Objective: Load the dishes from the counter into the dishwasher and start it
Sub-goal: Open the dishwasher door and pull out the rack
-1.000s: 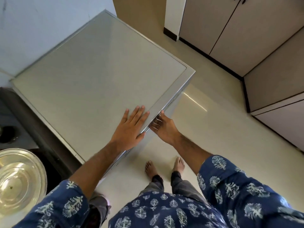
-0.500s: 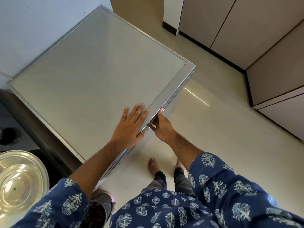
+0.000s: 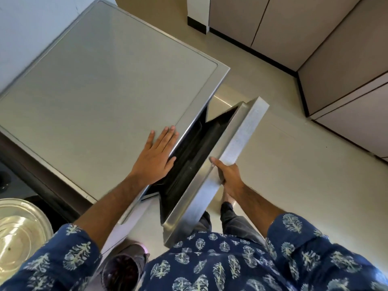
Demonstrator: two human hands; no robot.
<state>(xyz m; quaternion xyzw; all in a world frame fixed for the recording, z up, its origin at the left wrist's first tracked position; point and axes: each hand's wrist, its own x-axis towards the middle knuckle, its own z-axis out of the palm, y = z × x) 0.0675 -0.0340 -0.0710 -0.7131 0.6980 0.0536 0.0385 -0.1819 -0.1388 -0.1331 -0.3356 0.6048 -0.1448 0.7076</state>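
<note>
At the front edge of the dishwasher, my right hand has its grip curled around the top rim of the door, which stands partly open and tilted toward me. My left hand lies flat on the dishwasher top, holding nothing. The rim's long axis runs across my body; the door swings down toward my legs. A steel plate waits on the tabletop at lower left.

Glossy cream tiled floor, catching a bright streak of light. Along the far side, tall flat-fronted beige cabinet doors above a dark skirting strip. At upper left, a plain pale blue-white wall. Daylit, softly shadowed.
</note>
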